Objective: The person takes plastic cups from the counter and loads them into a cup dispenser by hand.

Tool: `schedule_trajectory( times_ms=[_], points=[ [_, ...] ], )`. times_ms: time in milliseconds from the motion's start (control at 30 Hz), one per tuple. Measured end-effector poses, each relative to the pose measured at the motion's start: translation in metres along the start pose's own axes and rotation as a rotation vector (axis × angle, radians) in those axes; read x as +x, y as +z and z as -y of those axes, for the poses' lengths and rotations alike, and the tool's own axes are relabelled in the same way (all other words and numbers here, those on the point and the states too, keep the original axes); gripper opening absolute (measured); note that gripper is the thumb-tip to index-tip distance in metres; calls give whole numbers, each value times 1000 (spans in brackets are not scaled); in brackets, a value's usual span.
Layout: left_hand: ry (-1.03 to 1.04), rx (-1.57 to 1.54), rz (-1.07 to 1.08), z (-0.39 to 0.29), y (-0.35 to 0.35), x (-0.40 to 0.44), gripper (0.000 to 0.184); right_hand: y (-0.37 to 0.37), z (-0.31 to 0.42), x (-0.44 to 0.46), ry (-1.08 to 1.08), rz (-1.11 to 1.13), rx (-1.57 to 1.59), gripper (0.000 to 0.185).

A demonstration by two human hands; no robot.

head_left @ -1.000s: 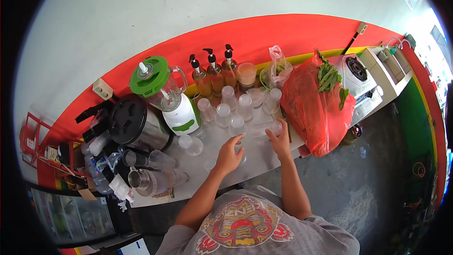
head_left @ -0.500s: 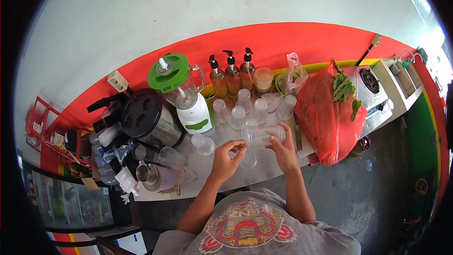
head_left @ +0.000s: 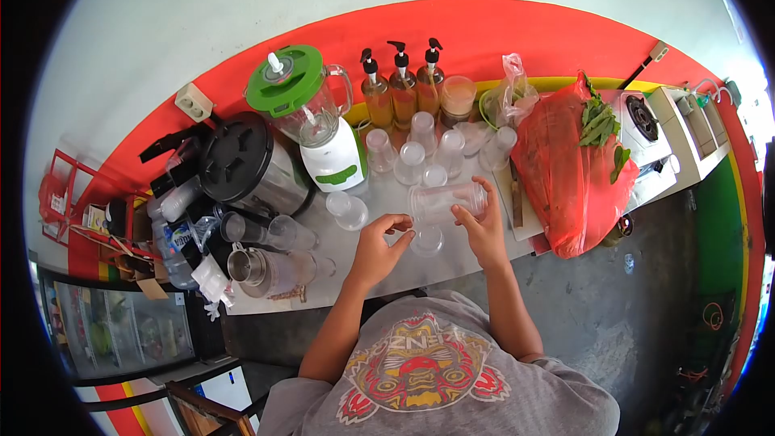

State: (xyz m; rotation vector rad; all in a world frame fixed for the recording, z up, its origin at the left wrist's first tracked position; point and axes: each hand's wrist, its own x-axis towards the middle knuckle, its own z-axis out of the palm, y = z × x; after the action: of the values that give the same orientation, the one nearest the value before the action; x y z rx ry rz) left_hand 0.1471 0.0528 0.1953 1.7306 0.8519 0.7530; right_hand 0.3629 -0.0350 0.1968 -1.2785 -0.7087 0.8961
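Observation:
My right hand point(head_left: 483, 230) is closed around a clear plastic cup point(head_left: 440, 204), which lies sideways above the table with its rim toward my left hand. My left hand point(head_left: 379, 246) is just left of the rim, thumb and fingers curled and a little apart, with nothing visible between them. Below the held cup, a clear round lid or cup point(head_left: 427, 241) rests on the table point(head_left: 383, 278). Several upturned clear cups point(head_left: 409, 163) stand behind it. Nearer the blender, a pair of clear cups or lids point(head_left: 348, 211) sits on the tabletop.
At the back are a green-lidded blender point(head_left: 333, 163) and several pump bottles point(head_left: 404, 97). A large black-lidded container point(head_left: 236, 160) and a metal-topped shaker point(head_left: 262, 270) stand left. To the right are a knife point(head_left: 517, 203), a red plastic bag point(head_left: 557, 178) with leaves, and a stove point(head_left: 643, 125).
The camera view has tilted down, so the table appears higher. My left thumb and fingers have parted slightly near the rim. The cup stays in my right hand.

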Motion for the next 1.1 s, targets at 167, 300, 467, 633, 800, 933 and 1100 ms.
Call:
schedule_trajectory(
  times_ms=[167, 300, 467, 633, 800, 933, 1100],
  points=[
    [5, 79, 53, 11, 10, -6, 33, 2, 8, -11, -79, -36, -136, 70],
    [-7, 191, 136, 19, 22, -11, 49, 2, 11, -19, -126, -42, -311, 76],
    [-90, 171, 15, 25, 27, -17, 72, 3, 11, -29, -170, 20, -550, 79],
    [-75, 223, -42, 24, 9, -22, 67, 9, -34, -28, -121, 76, -621, 79],
    [-24, 352, -87, 36, -7, -34, 58, 17, -54, -23, -228, 98, -801, 74],
    [27, 433, -108, 46, -14, -45, 53, 24, -78, -22, -223, 168, -961, 74],
    [-48, 345, -139, 55, -19, -55, 53, 30, -92, -5, -179, 162, -938, 73]
  ],
)
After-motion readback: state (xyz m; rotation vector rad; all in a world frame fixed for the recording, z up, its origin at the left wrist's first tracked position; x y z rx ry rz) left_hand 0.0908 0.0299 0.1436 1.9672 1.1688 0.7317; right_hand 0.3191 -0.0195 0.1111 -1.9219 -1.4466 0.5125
